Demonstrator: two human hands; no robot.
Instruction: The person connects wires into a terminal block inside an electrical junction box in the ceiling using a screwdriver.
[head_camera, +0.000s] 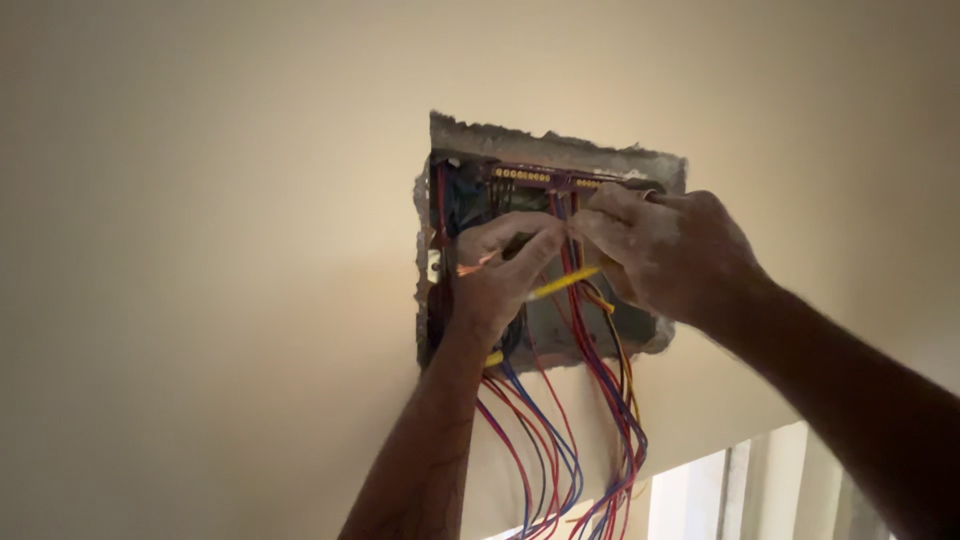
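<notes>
Left hand (497, 275): raised up into the wall box, fingers curled, grip pinched at the fingertips on a thin yellow wire (562, 283); a short orange-tipped end shows just left of its palm.
Right hand (665, 252): comes in from the right, knuckles toward us, grip clenched up against the left fingertips; what it pinches I cannot tell, as its own fingers hide it.
Where the hands meet: fingertips touching, in the upper middle of the box, just below the terminal strip.
Yellow wire: runs slanting down to the left from the meeting fingertips, across the left hand's heel.
Wall box (545, 330): a recessed grey metal box set in a rough-cut hole in the wall, its edges ragged plaster.
Terminal strip (545, 177): a dark bar with a row of small brass screws, along the far top of the box.
Wire bundle (590, 420): red, blue and a few yellow wires spilling out of the box bottom and hanging down in loops, between the two forearms.
Wall (200, 250): plain cream paint, all round the box.
Window (720, 490): bright panel low at the right, under the right forearm.
</notes>
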